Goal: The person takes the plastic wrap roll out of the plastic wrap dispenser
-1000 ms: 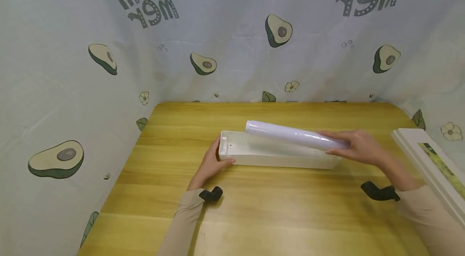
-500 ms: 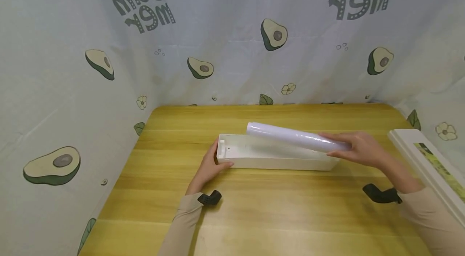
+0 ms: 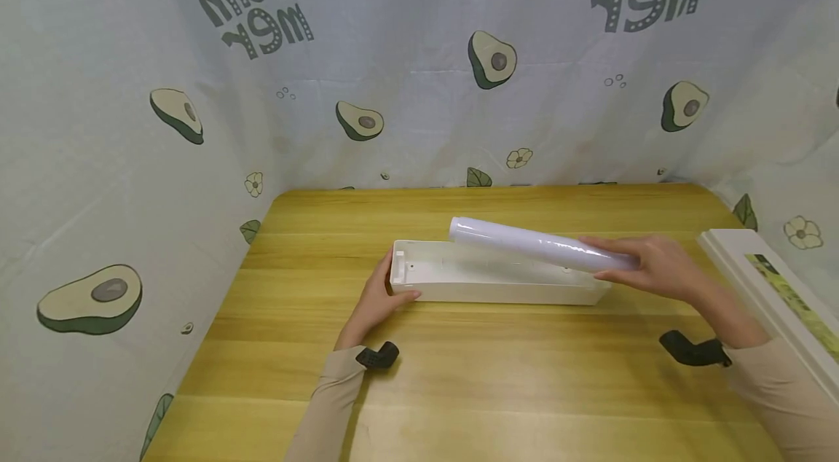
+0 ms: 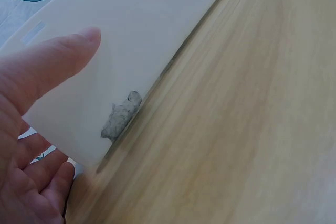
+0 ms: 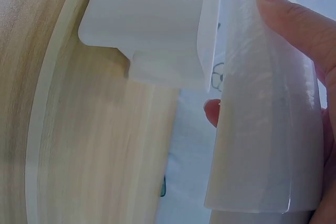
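A long white open-topped box (image 3: 498,293) sits on the table, its inner floor partly showing in the head view. My left hand (image 3: 378,302) grips the box's left end, with the thumb (image 4: 68,56) flat on the front wall and the fingers around the end. A grey smudged patch (image 4: 122,116) marks that wall low down. Over the box, my right hand (image 3: 662,269) holds a roll of clear plastic wrap (image 3: 524,242) by its right end, thumb on one side and fingers behind. The roll slants, its left end farther back, and hides part of the box's back rim.
A long white lid-like piece (image 3: 741,258) with a green-yellow label lies along the table's right side. A curtain (image 3: 419,98) with avocado prints hangs behind the wooden table (image 3: 498,389) and at both sides. Black wrist mounts (image 3: 378,355) sit on both sleeves.
The roll and my right hand have moved slightly to the right above the box. My left hand keeps its hold on the box's left end. The head view has shifted a little.
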